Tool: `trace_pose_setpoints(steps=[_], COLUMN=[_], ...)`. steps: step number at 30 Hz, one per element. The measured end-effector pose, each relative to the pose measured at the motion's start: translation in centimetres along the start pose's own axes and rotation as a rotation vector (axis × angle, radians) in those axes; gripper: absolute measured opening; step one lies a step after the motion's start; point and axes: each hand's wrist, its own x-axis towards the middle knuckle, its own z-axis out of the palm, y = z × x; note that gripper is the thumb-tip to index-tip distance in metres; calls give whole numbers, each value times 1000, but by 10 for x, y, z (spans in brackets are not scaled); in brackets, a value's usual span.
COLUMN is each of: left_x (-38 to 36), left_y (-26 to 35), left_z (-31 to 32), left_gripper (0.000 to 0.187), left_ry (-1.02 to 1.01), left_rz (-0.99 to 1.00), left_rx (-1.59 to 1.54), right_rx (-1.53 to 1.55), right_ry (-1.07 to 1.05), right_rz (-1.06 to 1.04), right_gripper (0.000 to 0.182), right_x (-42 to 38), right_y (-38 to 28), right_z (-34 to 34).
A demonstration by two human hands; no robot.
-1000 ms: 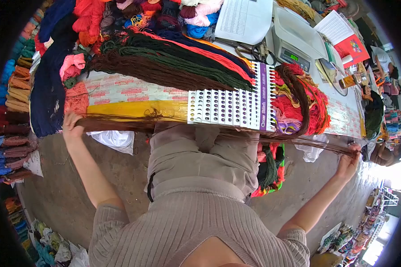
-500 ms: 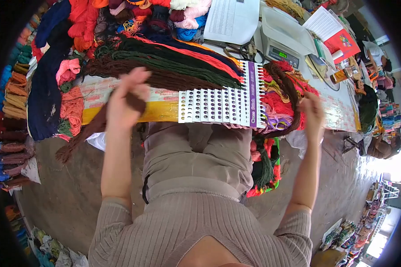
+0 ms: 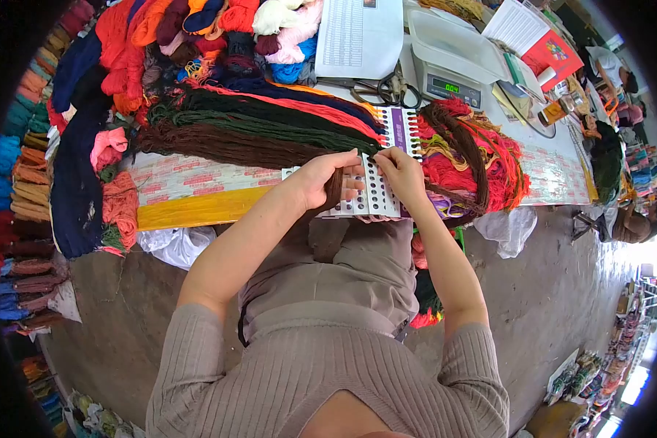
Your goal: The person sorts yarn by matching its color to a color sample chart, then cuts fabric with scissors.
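Over the white punched card (image 3: 376, 191) with a purple strip, my left hand (image 3: 321, 181) holds a dark brown yarn hank (image 3: 333, 191) that hangs across its palm and fingers. Beside it, my right hand (image 3: 401, 171) pinches at the card's holes near the purple strip; what lies between its fingertips is too small to make out. Strands of navy, coral, dark green and brown yarn (image 3: 233, 139) run leftward from the card's upper part. Right of the card lies a red yarn pile (image 3: 500, 171) with a brown hank over it.
Scissors (image 3: 394, 91) lie behind the card, below a printed sheet (image 3: 361, 40). A digital scale (image 3: 452, 89) with a clear tray stands at the back right, near a small amber jar (image 3: 555, 111). Coloured yarn heaps (image 3: 128, 51) cover the left side. People sit far right.
My left hand has moved right to the card with the brown hank. My right hand has come left from beside the red pile to the card, its fingers now pinched. The view has shifted slightly.
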Motion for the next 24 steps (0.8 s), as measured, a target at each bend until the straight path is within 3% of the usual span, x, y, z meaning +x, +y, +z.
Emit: trace_pose_setpoints(steps=[2, 6, 12, 15, 17, 20, 24], left_x=[12, 19, 41, 41, 36, 27, 15], left_y=[-2, -1, 2, 3, 2, 10, 11], left_z=[-4, 6, 9, 3, -6, -24, -12], left_gripper=[32, 21, 11, 13, 16, 20, 23], left_ry=[-39, 117, 95, 98, 294, 231, 237], left_rz=[29, 230, 205, 273, 402, 457, 337], left_rx=[131, 521, 510, 837, 961, 620, 544], right_rx=[-43, -131, 344, 214, -96, -214, -229], right_ry=[41, 19, -336, -248, -162, -85, -64], right_rz=[-10, -82, 156, 70, 81, 53, 56], right_gripper=[20, 20, 23, 27, 26, 26, 26], right_x=[1, 1, 25, 20, 14, 6, 6], right_y=[-2, 0, 3, -3, 0, -10, -10], right_z=[0, -1, -14, -9, -3, -4, 1])
